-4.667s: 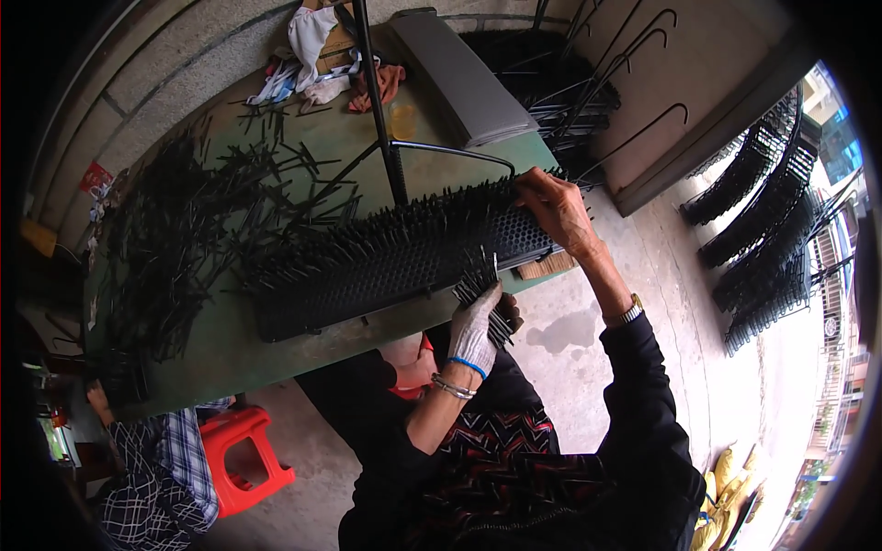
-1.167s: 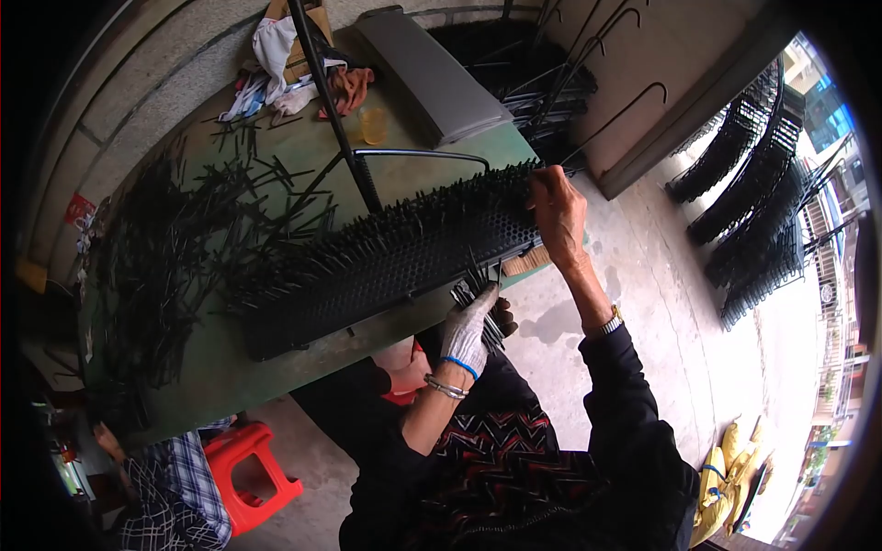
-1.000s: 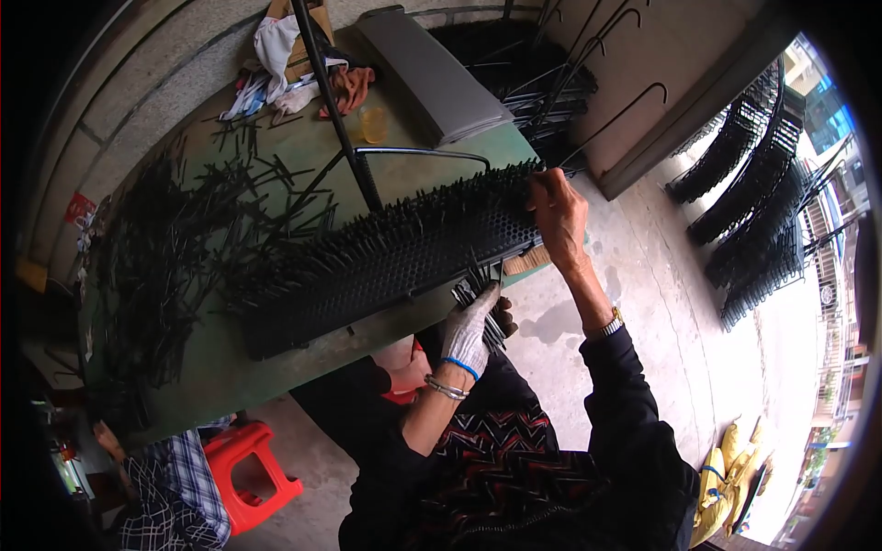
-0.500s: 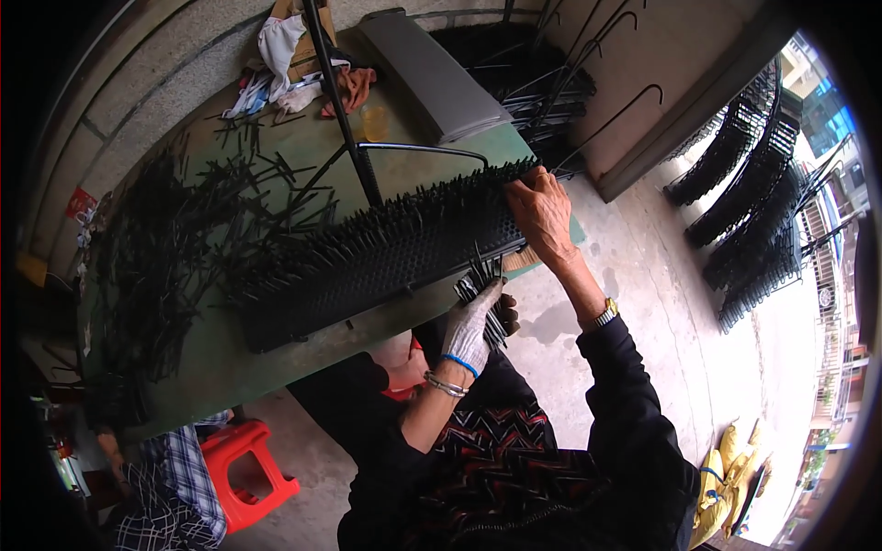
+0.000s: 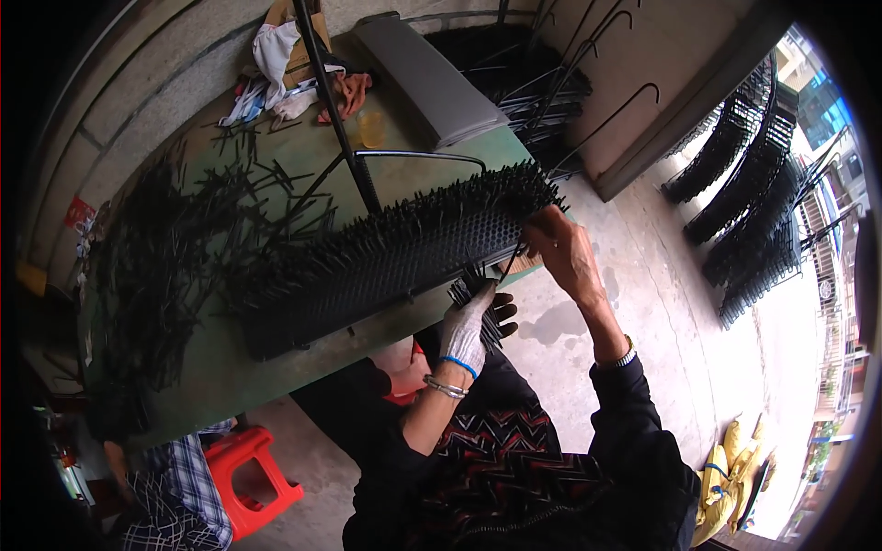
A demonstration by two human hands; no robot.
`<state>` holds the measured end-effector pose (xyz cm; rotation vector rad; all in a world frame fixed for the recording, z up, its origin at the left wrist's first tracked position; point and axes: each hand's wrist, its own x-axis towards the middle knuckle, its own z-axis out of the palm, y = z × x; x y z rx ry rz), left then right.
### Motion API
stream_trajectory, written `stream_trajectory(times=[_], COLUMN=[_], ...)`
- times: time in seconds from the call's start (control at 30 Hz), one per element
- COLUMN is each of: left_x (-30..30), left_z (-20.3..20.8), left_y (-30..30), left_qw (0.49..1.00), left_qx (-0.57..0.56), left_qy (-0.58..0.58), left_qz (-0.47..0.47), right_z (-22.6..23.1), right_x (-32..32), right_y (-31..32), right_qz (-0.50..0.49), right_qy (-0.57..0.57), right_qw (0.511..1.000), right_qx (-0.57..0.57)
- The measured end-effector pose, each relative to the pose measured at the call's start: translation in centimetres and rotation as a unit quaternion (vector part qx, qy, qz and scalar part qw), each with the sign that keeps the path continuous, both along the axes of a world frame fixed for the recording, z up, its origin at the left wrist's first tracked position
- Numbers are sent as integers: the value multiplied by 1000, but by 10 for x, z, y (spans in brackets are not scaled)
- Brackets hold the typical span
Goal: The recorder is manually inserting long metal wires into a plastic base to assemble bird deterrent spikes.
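Note:
A long black perforated board (image 5: 395, 259) lies tilted across the green table, black strips standing in dense rows along its far side. My left hand (image 5: 467, 332), in a whitish glove with dark fingertips, is below the board's near edge and grips a bundle of thin black strips (image 5: 466, 286). Just above that bundle, close to the board's right end, my bare right hand (image 5: 565, 257) has its fingers closed in a pinch. A single black strip (image 5: 511, 261) runs from those fingers down toward the bundle.
Loose black strips (image 5: 175, 248) are heaped on the table's left. A grey sheet stack (image 5: 432, 83), cloths (image 5: 344, 96) and a yellowish cup (image 5: 371, 129) lie at the back. A black metal post (image 5: 326, 101) rises behind the board. A red stool (image 5: 253, 477) stands lower left, beside another person's plaid clothing (image 5: 188, 477).
My right hand has come down from the board's far right corner toward the bundle and now pinches a strip. My left hand keeps its bundle in nearly the same place.

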<state>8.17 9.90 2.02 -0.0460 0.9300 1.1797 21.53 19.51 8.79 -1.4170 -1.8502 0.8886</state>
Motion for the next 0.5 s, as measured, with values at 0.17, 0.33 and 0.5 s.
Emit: stream_trajectory(times=[0.17, 0.33, 0.5], left_x=[3, 7, 5], left_z=[-3, 0, -3], left_y=[0, 1, 0], left_qw=[998, 996, 996], left_qx=[-9, 13, 11], left_qy=[53, 69, 67], left_qz=[-29, -58, -60], right_z=[-20, -40, -36], right_x=[4, -3, -16], right_y=[36, 53, 51], right_qz=[-76, -79, -61], right_qy=[-46, -67, -163], right_qw=[962, 956, 944], right_qx=[259, 273, 280])
